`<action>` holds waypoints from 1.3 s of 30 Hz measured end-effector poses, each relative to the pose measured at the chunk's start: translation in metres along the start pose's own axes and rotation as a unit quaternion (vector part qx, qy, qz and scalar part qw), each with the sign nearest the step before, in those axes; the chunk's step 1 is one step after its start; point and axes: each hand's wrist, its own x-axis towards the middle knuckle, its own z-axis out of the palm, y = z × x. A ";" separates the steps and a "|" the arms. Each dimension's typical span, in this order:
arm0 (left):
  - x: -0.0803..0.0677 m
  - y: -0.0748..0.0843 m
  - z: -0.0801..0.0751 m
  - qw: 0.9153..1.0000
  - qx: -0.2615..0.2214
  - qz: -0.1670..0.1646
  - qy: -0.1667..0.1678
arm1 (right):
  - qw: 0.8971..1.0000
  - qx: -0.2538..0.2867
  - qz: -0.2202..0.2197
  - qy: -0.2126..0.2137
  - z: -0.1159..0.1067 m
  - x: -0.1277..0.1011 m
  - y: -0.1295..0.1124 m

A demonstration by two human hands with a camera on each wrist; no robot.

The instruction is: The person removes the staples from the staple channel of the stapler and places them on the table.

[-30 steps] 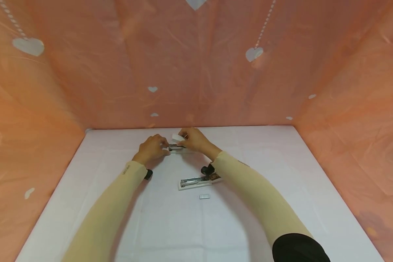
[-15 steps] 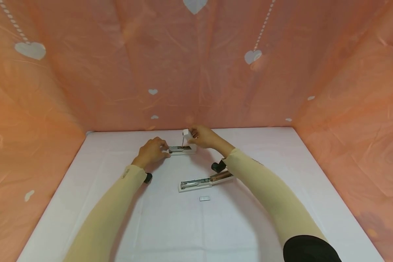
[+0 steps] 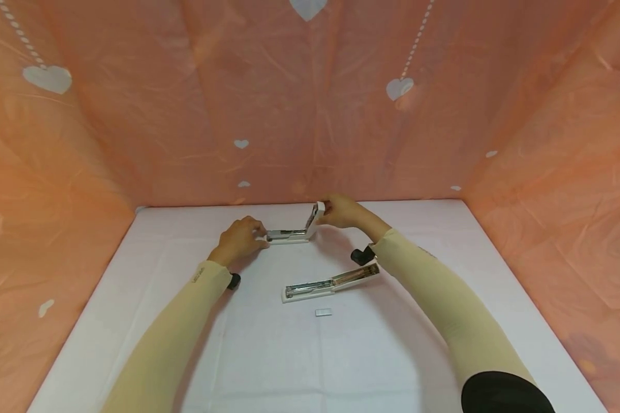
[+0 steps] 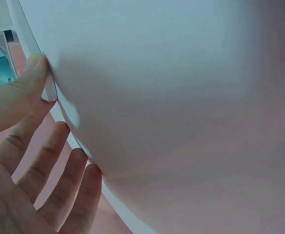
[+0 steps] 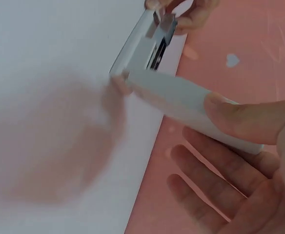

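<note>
A white stapler lies at the far middle of the white table. My left hand pinches its front end and holds the base down. My right hand pinches the stapler's white lid, which is swung up and back on its hinge. In the right wrist view the thumb lies on the lid, with the fingers under it and the metal staple channel bare beyond. The left wrist view shows my left thumb against a white edge.
A second stapler lies opened out flat nearer to me, between my forearms. A short strip of staples sits just in front of it. Orange sheets with white hearts wall the table at the back and both sides.
My right hand has swung the white lid up and back to the right, from shut over the base to well past upright. My left hand has stayed on the front end.
</note>
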 end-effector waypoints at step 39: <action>-0.001 0.000 -0.002 1.000 -0.014 -0.008 0.000 | 0.997 -0.043 0.035 -0.050 -0.009 -0.011 0.021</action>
